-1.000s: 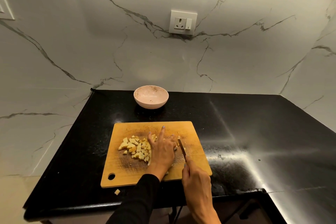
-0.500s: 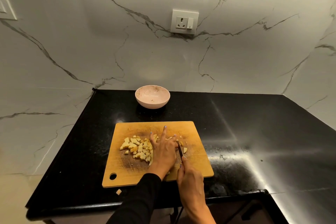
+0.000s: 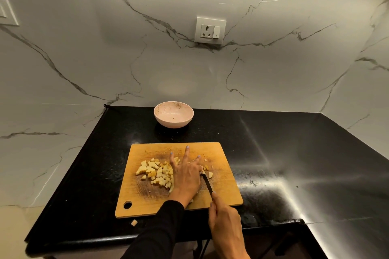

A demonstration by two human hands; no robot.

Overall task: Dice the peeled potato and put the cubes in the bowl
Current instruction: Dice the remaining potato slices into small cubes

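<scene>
A wooden cutting board [image 3: 147, 202] lies on the black counter. A pile of yellow potato cubes [image 3: 156, 172] sits on its left half. My left hand [image 3: 186, 176] lies flat over the remaining potato [image 3: 171, 189] beside the pile, fingers stretched forward, hiding most of it. My right hand [image 3: 226, 225] grips the handle of a knife [image 3: 207, 183]; the blade runs along the right side of my left hand and touches the board. A few cut bits [image 3: 210, 174] lie just right of the blade. The pale pink bowl [image 3: 173, 123] stands behind the board and holds no cubes.
One stray potato cube [image 3: 134, 222] lies on the counter by the board's front left corner. Marble walls enclose the counter at the left, back and right, with a wall socket [image 3: 210, 30] above the bowl. The counter's front edge runs just under my wrists.
The knife has made a short cut beside my left hand and drawn back toward me. A small piece now lies right of the blade. My left hand stays over the potato.
</scene>
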